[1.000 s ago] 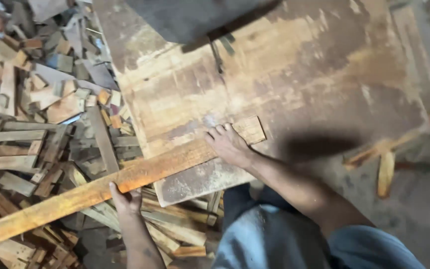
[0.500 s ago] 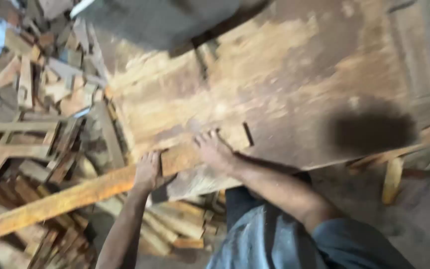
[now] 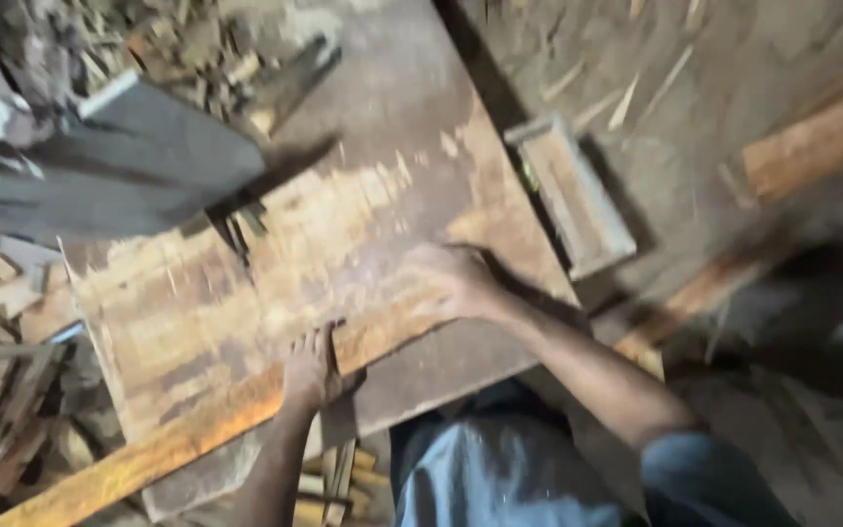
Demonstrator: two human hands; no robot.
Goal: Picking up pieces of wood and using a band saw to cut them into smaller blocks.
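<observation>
The long wooden strip (image 3: 246,410) lay slanted on the worn surface (image 3: 343,195). The left hand (image 3: 311,371) pressed flat on it; the right hand (image 3: 456,278) held its far end. It might have slipped and pinched fingers.

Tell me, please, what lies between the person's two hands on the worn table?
In the head view, only the long wooden plank spans between the left hand and the right hand; both hands press on it, atop the table.
</observation>
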